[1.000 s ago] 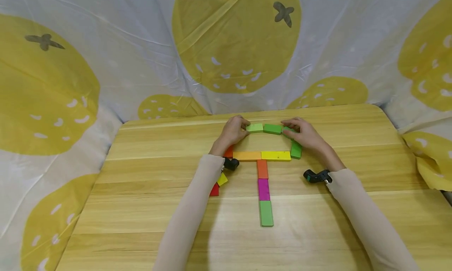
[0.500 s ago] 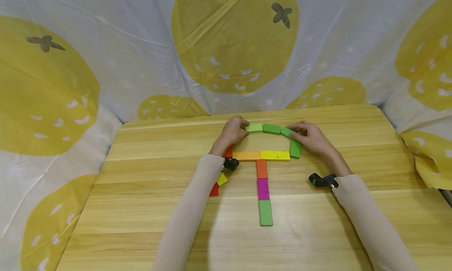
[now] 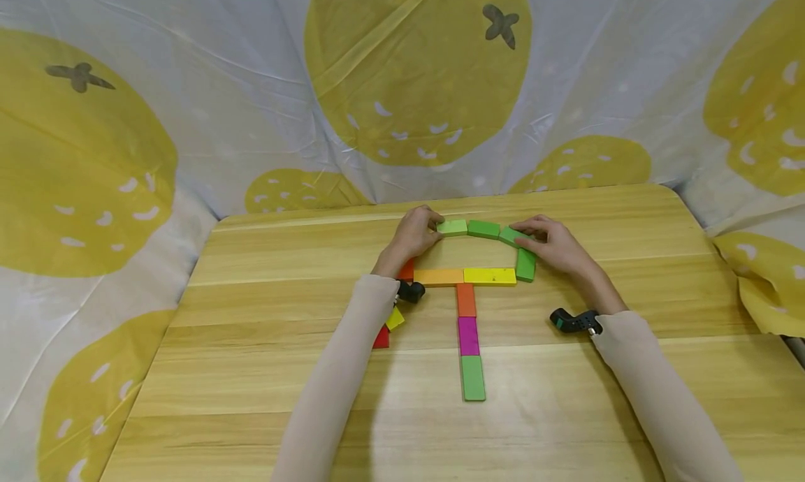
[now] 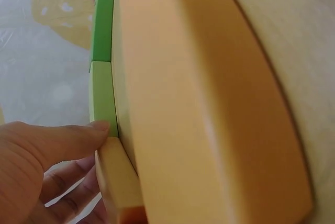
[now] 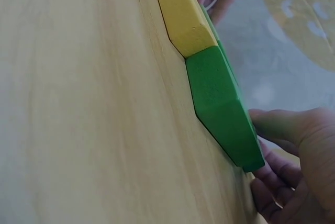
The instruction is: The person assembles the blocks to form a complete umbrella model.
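On the wooden table several coloured wooden blocks form an arch over a crossbar and a stem. My left hand (image 3: 414, 234) pinches the light green block (image 3: 453, 228) at its left end. The left wrist view has my thumb at the joint between that block and a pale yellow block (image 4: 118, 177), fingers behind. My right hand (image 3: 548, 243) pinches a green block (image 3: 511, 236) at the arch's upper right, thumb in front and fingers behind. Between these lies a middle green block (image 3: 483, 230). Another green block (image 3: 525, 265) slants below the right hand, touching the yellow block (image 3: 489, 277).
The crossbar continues left with an orange block (image 3: 438, 278). Below it run a red-orange block (image 3: 466, 300), a magenta block (image 3: 468, 336) and a green stem block (image 3: 473, 378). Red (image 3: 381, 338) and yellow (image 3: 395, 318) blocks show partly behind the left sleeve. A patterned cloth (image 3: 402, 84) hangs behind the table.
Over the second, my right hand has shifted slightly right along the upper right green block, uncovering more of it. My left hand and the other blocks stay put.
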`<action>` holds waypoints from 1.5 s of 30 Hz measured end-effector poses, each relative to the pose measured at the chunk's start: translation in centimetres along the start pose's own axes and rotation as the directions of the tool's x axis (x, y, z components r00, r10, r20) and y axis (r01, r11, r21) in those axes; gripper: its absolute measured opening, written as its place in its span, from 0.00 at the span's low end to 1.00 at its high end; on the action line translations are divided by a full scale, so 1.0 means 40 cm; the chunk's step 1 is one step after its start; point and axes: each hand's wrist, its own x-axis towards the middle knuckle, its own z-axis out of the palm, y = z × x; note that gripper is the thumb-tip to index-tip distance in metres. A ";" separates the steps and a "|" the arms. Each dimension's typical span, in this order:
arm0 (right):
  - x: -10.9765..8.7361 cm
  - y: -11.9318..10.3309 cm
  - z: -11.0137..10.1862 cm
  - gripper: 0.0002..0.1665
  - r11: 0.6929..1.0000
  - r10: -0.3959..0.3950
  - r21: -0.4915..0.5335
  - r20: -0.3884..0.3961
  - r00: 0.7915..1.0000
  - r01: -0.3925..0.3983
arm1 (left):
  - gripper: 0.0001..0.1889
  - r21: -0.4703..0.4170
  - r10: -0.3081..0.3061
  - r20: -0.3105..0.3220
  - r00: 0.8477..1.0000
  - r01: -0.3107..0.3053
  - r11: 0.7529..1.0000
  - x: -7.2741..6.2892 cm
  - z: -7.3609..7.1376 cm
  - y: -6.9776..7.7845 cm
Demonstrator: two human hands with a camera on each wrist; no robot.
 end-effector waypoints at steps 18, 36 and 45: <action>-0.083 0.004 -0.014 0.34 0.998 -0.044 0.053 0.049 0.998 0.042 | 0.22 -0.227 0.031 0.025 0.999 -0.025 0.974 -0.115 -0.080 -0.101; -0.128 0.030 0.030 0.38 0.992 -0.094 -0.077 0.068 0.993 0.099 | 0.35 -0.189 0.038 0.112 0.993 -0.016 0.982 -0.257 -0.097 -0.151; -0.131 0.029 0.029 0.38 0.989 -0.099 -0.100 0.058 0.993 0.104 | 0.31 -0.193 0.032 0.077 0.997 -0.017 0.981 -0.253 -0.080 -0.142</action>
